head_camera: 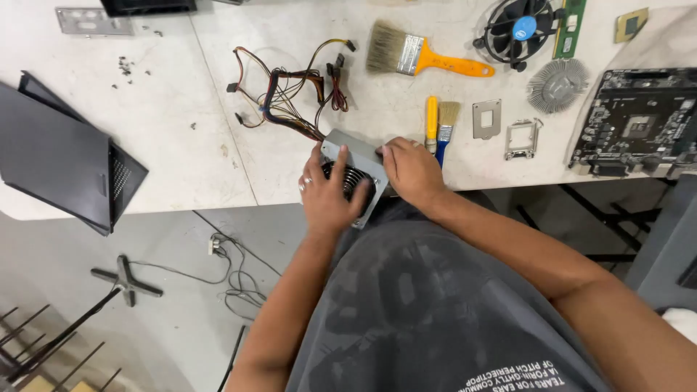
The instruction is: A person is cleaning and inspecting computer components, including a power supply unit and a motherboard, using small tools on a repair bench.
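At the lower centre of the frame, a grey metal power supply unit [353,174] sits tilted on the near edge of the white worktop [181,145], its round fan grille facing up toward the camera. The left hand [330,196] lies over the grille with fingers spread, thumb on the left side of the case, its grip clamped on the unit. The right hand [412,170] presses against the case's right edge, fingers curled over the top corner, also closed on it. A bundle of coloured cables [290,91] runs from the back of the unit toward the upper centre of the frame.

Just right of the right hand lie a small yellow-and-blue brush [441,123] and, above it, a larger orange-handled brush [421,56]. Further right are a metal socket bracket [486,118], a round heatsink [557,85], a cooler fan [519,29] and a motherboard [639,120]. A black case panel [62,156] rests at the left.

Since the unit overhangs the edge, it seems wise to keep both palms firm on opposite sides and hold the weight over the worktop. Fingers are best kept on the grille's frame rather than pushed between its wires, and the cables should trail loose so they do not drag the nearby brushes.
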